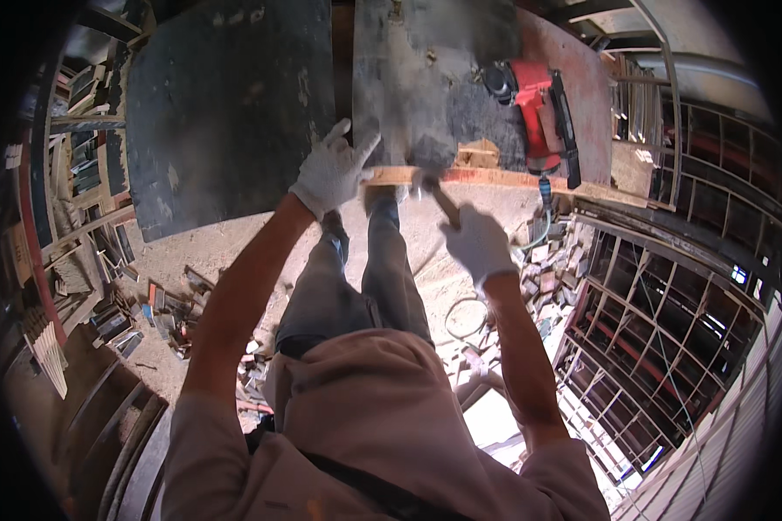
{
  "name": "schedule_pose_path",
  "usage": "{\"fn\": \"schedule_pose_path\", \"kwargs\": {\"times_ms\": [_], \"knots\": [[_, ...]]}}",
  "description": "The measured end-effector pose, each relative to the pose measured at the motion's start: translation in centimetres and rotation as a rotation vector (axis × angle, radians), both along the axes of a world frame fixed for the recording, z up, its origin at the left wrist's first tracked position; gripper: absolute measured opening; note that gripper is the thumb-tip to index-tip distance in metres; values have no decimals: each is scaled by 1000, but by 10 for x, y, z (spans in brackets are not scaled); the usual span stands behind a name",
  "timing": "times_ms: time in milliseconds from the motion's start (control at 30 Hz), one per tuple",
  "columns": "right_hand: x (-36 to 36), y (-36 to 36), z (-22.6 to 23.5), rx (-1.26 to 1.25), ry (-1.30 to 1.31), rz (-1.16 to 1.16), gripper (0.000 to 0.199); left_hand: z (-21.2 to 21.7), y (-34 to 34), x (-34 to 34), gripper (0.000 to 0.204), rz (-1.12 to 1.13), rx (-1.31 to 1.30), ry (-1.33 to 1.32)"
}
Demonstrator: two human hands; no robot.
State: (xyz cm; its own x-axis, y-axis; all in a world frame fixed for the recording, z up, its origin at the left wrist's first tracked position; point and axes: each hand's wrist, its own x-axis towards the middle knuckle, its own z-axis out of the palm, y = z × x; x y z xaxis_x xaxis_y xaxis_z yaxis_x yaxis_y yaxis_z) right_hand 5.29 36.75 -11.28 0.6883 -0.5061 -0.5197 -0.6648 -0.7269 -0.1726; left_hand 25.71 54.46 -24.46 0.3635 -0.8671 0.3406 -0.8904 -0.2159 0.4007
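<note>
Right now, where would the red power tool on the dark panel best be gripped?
Probably by the rear handle of the red power tool, coming from the right hand's side; it lies flat on the dark panel, its black bar alongside, near the wooden strip.
</note>
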Motion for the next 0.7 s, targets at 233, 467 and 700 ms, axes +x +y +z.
{"fn": "schedule_pose_path", "kwargs": {"times_ms": [233,467,700], "knots": [[31,29,53,-95,-377,-105,39,-4,6,-6,77,79,113,-2],[30,-18,22,-57,-38,63,43,-10,-2,6,75,27,173,1],[52,3,44,-71,-270,-88,47,-7,1,-5,75,74,60,-37]]}}
